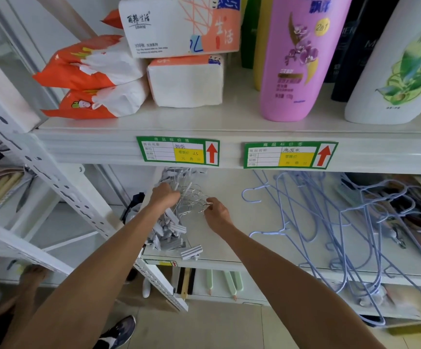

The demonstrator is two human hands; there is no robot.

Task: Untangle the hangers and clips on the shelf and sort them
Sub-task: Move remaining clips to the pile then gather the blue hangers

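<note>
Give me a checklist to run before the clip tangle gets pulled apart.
1. Left hand holds the clip bundle: ok.
2. Right hand pinches a wire hook: ok.
3. Hooks free of each other: not ok, they overlap.
4. Bare shelf between clips and blue hangers for sorting: ok.
5. Loose clip safe from falling: not ok, it lies at the shelf edge.
6. Grip firmness: cannot tell.

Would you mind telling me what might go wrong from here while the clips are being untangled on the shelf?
1. One grey clip lies at the shelf's front edge; tugging the pile could knock it to the floor.
2. Both hands, left hand and right hand, pull on the wire hooks, which might snag fingers or bend.
3. The blue hangers overhang the edge and could slide off if bumped.
</note>
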